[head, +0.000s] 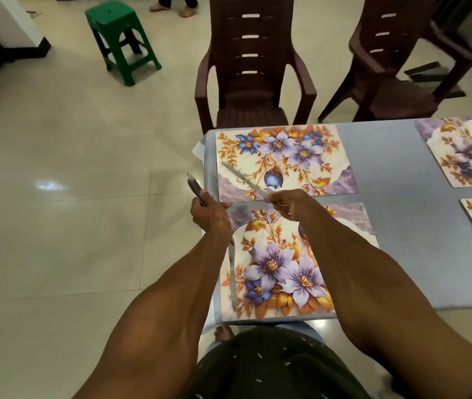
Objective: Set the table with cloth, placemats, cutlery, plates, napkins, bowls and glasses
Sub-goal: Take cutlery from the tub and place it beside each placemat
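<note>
A grey cloth (401,226) covers the table. Two floral placemats lie at its left end: a far placemat (315,145) and a near placemat (275,272). Parts of two more placemats (468,156) show at the right edge. My left hand (209,211) grips a bundle of cutlery (194,185) just off the table's left edge. My right hand (289,203) pinches the handle of a knife (243,178), its blade slanting over the far placemat. Another knife (232,277) lies along the near placemat's left side.
Two brown plastic chairs (252,90) (387,82) stand at the far side of the table. A green stool (122,38) is on the tiled floor at the back left. Someone's feet (171,7) show at the top.
</note>
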